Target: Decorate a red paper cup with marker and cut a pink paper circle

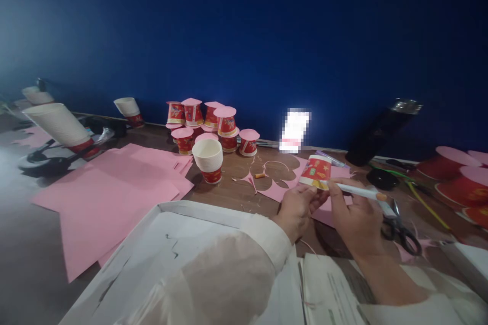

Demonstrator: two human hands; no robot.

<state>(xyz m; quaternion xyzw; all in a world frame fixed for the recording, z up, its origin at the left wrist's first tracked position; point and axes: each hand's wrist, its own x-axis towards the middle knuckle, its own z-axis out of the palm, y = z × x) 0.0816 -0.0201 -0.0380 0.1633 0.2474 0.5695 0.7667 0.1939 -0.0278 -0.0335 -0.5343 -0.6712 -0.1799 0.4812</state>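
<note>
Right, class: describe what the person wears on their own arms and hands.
Both hands are bare: no gloves, and no ring or watch shows. The left sleeve is loose, cream-white and long, with a plain cuff just behind the left hand. The right sleeve, of the same pale cloth, begins farther up, leaving the forearm bare behind the right hand.

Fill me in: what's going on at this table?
The left hand holds a red cup on its side over pink paper. The right hand holds a pen with its tip at the cup. Scissors lie by the right hand. Behind, capped cups are piled near a cup stack.
</note>
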